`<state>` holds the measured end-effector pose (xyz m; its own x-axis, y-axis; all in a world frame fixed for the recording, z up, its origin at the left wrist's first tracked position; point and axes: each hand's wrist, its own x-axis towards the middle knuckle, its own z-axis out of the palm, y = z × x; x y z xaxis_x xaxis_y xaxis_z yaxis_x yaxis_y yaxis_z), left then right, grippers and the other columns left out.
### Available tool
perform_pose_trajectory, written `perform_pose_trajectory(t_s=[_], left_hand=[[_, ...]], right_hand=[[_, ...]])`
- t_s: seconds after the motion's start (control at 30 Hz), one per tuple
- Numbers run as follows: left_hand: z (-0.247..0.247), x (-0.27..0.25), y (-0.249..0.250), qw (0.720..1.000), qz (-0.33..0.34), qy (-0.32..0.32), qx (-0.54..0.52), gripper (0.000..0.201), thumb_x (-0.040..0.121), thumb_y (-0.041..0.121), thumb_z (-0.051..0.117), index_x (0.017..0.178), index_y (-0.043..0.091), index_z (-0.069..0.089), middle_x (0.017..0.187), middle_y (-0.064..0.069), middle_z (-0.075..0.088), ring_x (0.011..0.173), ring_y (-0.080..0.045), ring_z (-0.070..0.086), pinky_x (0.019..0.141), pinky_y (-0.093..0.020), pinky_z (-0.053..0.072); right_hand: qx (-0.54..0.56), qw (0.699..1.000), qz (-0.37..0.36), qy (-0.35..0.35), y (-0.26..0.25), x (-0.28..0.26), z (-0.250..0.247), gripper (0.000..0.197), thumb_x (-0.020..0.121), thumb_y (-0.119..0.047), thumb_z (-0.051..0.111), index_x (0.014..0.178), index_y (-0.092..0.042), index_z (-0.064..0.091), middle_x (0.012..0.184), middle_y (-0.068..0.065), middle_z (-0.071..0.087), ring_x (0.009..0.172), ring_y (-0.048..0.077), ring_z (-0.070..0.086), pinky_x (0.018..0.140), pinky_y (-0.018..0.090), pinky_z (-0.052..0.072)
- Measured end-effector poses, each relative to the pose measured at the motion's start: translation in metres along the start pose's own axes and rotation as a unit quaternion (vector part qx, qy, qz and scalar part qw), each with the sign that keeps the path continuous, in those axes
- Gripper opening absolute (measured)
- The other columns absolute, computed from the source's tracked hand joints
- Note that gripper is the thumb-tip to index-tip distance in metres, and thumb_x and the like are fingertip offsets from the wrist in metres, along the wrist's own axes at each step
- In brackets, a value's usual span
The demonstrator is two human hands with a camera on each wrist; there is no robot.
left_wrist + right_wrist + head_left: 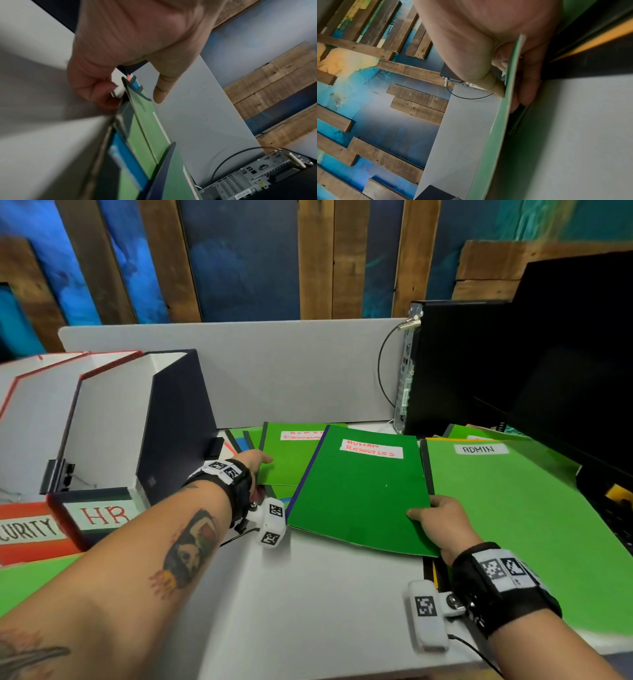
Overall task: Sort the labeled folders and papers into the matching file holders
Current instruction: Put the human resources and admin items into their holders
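A green folder labelled HUMAN RESOURCES [363, 494] lies tilted at the middle of the desk. My right hand [433, 517] pinches its near right corner, thumb on top and fingers beneath; the right wrist view shows that hand [508, 94] on the folder's edge [489, 148]. A second Human Resources folder [291, 460] lies behind it on a stack. My left hand [258, 460] holds that stack's left edge; in the left wrist view its fingers [102, 94] curl under the folder [154, 128]. The HR holder [102, 419] stands at the left.
A red SECURITY holder [24, 405] stands left of the HR one. A green ADMIN folder [513, 525] lies at the right, partly under a black monitor [575, 354]. A computer tower [445, 364] and a grey divider [291, 371] close the back. Another green sheet [34, 580] lies near left.
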<state>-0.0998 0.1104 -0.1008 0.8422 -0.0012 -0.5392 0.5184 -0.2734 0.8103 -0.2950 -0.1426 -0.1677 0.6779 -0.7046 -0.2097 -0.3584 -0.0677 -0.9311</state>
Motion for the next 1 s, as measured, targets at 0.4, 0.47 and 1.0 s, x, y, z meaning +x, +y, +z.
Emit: perform_pose_trajectory(t_s=[0.4,0.47,1.0], left_hand=[[0.006,0.002,-0.014,0.997,-0.043,-0.036,0.044,0.040,0.100,0.040,0.058,0.082,0.006,0.049,0.039,-0.007,0.043,0.049,-0.019,0.040,0.051,-0.029,0.030],[0.007,0.001,-0.016,0.998,-0.038,-0.042,0.024,0.036,0.098,0.037,0.061,0.078,0.009,0.050,0.038,-0.004,0.040,0.048,-0.017,0.036,0.051,-0.027,0.029],[-0.020,-0.030,-0.020,0.976,0.097,-0.031,-0.190,0.019,0.094,-0.011,0.052,0.109,-0.003,0.059,0.110,-0.023,0.068,0.101,-0.041,0.068,0.094,-0.058,0.054]], right_hand=[[0.030,1.000,-0.001,-0.004,-0.001,-0.005,-0.006,0.033,0.091,0.008,0.061,0.124,0.005,0.061,0.104,0.013,0.070,0.098,0.033,0.068,0.091,0.043,0.055],[0.054,0.999,-0.010,0.003,-0.002,-0.007,-0.009,0.040,0.092,0.007,0.062,0.131,0.006,0.057,0.114,0.015,0.068,0.101,0.031,0.065,0.091,0.039,0.052],[0.160,0.948,-0.264,0.072,-0.043,-0.051,-0.011,0.058,0.100,-0.002,0.057,0.154,-0.008,0.036,0.159,0.011,0.036,0.146,0.020,0.034,0.111,0.027,0.030]])
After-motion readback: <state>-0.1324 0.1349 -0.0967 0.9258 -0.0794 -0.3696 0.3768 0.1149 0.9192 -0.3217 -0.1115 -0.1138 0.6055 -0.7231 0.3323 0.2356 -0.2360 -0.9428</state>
